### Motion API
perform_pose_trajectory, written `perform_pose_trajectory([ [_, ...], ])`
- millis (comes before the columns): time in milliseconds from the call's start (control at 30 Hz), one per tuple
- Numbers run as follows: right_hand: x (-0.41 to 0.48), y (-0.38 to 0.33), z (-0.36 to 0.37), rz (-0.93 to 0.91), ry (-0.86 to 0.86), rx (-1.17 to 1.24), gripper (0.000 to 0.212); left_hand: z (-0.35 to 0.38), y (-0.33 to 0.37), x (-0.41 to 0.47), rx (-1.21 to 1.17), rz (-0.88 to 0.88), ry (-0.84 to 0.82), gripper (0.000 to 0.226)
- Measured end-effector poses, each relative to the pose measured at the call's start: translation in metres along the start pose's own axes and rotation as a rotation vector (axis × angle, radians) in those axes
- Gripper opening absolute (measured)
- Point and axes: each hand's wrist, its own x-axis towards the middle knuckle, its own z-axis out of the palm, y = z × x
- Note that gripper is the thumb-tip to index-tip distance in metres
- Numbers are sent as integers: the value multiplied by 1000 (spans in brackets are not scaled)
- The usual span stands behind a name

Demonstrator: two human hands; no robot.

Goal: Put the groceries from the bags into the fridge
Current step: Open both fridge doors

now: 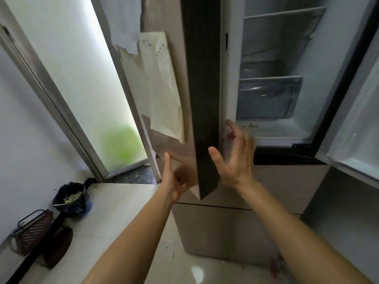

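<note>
Though fridge stands open at 1 o'clock, no groceries inside yet; left hand, right hand flank door, fingers spread, empty.

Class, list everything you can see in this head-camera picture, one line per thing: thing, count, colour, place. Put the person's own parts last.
left fridge door: one, dark edge, centre, swung open
right fridge door: one, pale lining, far right, open
shelf: one, clear, top of the fridge compartment
drawer: one, clear, below the shelf
lower drawer fronts: two seen, beige, under the open compartment
peeling film: one sheet, cream, on the left door's outer face
frosted glass panel: one, white with a green blur, left
bin: one, black liner, floor at lower left
left hand: one, on the left door's outer face
right hand: one, fingers spread at that door's inner side
</note>
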Motion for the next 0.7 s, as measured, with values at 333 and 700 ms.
perform_pose_trajectory([
  [333, -68, -90, 52, 262, -182, 31, 91, -85, 46, -84, 246, 248, 147, 62],
  [700, -63, -131, 103, 84, -267, -71, 63, -153, 87, -139, 452, 1045, 479, 45],
])
